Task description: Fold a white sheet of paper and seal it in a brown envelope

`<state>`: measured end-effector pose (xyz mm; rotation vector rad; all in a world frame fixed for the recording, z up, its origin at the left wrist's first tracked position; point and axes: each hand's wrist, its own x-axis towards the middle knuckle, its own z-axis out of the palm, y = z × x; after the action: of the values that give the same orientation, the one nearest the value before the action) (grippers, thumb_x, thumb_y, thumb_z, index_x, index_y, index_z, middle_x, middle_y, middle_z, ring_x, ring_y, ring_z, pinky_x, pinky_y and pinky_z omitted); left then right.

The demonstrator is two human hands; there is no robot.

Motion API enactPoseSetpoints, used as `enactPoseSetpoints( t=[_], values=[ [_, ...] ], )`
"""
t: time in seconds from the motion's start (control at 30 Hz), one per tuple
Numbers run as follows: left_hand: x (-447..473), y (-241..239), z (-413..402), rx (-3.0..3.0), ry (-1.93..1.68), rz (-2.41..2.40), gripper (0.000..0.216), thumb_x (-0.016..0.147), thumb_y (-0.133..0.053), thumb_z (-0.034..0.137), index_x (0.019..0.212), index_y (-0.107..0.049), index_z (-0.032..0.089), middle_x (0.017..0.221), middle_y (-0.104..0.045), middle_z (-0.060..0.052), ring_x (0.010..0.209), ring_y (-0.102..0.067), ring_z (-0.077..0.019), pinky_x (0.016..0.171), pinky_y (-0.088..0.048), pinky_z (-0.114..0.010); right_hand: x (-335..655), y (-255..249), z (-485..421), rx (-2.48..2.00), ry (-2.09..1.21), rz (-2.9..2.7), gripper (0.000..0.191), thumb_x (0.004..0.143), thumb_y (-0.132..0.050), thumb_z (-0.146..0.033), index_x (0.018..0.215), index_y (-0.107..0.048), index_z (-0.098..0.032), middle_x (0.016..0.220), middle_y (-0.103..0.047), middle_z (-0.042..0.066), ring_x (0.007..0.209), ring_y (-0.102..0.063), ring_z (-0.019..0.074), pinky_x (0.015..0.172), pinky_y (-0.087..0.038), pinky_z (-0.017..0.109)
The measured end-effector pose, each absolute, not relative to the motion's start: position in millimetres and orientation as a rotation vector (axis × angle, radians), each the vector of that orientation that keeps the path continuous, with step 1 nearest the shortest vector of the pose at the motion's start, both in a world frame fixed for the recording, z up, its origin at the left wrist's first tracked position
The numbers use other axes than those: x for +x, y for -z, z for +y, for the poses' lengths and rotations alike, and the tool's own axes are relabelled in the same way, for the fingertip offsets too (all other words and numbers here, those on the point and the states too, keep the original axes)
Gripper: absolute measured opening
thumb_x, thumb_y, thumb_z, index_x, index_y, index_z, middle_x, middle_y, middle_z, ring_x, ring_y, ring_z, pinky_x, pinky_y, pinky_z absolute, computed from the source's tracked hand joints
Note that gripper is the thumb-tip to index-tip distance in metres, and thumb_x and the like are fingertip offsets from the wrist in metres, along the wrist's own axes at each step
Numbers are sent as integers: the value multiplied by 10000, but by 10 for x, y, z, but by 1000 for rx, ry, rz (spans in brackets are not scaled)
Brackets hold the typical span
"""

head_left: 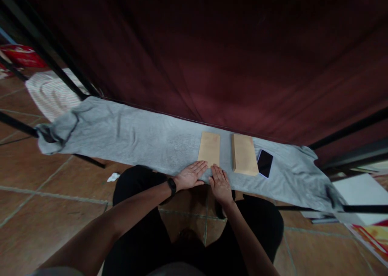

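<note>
A single tan envelope (pixel 209 148) lies flat on a grey cloth (pixel 136 136) spread over a low surface. My left hand (pixel 191 175) rests flat with its fingers stretched out, the fingertips touching the envelope's near edge. My right hand (pixel 220 184) lies open and flat right beside it, its fingertips at the envelope's near right corner. Neither hand holds anything. A black band sits on my left wrist. To the right of the envelope lies a stack of tan envelopes (pixel 244 154), and beside that a black phone (pixel 264 163).
A dark red curtain (pixel 212 57) hangs behind the cloth. Black metal bars (pixel 57 66) cross at the left and right. The floor is brown tile (pixel 39 195). Striped fabric (pixel 51 92) lies at far left, white and coloured boards (pixel 363 203) at right. My dark-clad knees are below.
</note>
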<state>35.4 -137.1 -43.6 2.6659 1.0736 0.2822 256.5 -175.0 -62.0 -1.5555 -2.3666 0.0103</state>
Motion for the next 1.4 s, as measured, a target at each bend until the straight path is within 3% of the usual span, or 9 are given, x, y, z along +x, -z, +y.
enactPoseSetpoints(
  t=[0.47, 0.63, 0.73, 0.97, 1.1, 1.4],
  values=[
    [105, 510, -1411, 2728, -296, 1242, 702, 1002, -337, 577, 1559, -270, 156, 1631, -290, -135, 1523, -219, -233, 1242, -206, -422, 2710, 569, -1802, -1646, 3, -2261, 519, 1052, -335, -349, 1528, -395, -151, 1522, -479, 132, 1423, -421, 268, 1183, -291, 492],
    [140, 563, -1363, 2660, -501, 1380, 564, 1022, -306, 522, 1447, -495, 203, 1495, -525, -102, 1405, -463, -247, 1170, -368, -452, 2561, 513, -1769, -1695, 19, -2147, 476, 1049, -359, -336, 1473, -479, -155, 1461, -553, 130, 1394, -463, 266, 1172, -323, 505],
    [249, 559, -1329, 2575, -606, 1498, 514, 1034, -278, 453, 1333, -608, 196, 1387, -625, -112, 1310, -563, -260, 1103, -449, -477, 2423, 486, -1726, -1690, 56, -2158, 490, 1042, -388, -324, 1495, -441, -146, 1525, -480, 118, 1426, -423, 253, 1180, -333, 478],
    [579, 555, -1319, 2626, -568, 1414, 519, 1038, -255, 373, 1447, -492, 159, 1497, -522, -116, 1394, -475, -230, 1148, -413, -440, 2267, 508, -1697, -1622, -3, -2235, 492, 1050, -397, -351, 1500, -434, -154, 1505, -503, 111, 1413, -446, 208, 1188, -338, 436],
    [534, 638, -1308, 2679, -539, 1360, 507, 1023, -302, 378, 1447, -502, 184, 1468, -554, -106, 1396, -476, -238, 1151, -415, -454, 2395, 538, -1729, -1687, 15, -2246, 511, 1036, -440, -369, 1510, -422, -178, 1519, -486, 99, 1415, -443, 206, 1191, -329, 424],
    [525, 385, -1185, 2119, -673, 1608, 352, 900, -475, 187, 1191, -667, 137, 1361, -636, -136, 1286, -582, -242, 1108, -449, -390, 2372, 484, -1663, -1738, -49, -2108, 426, 1019, -461, -312, 1416, -552, -186, 1452, -570, 91, 1321, -534, 227, 1196, -293, 439]
  ],
)
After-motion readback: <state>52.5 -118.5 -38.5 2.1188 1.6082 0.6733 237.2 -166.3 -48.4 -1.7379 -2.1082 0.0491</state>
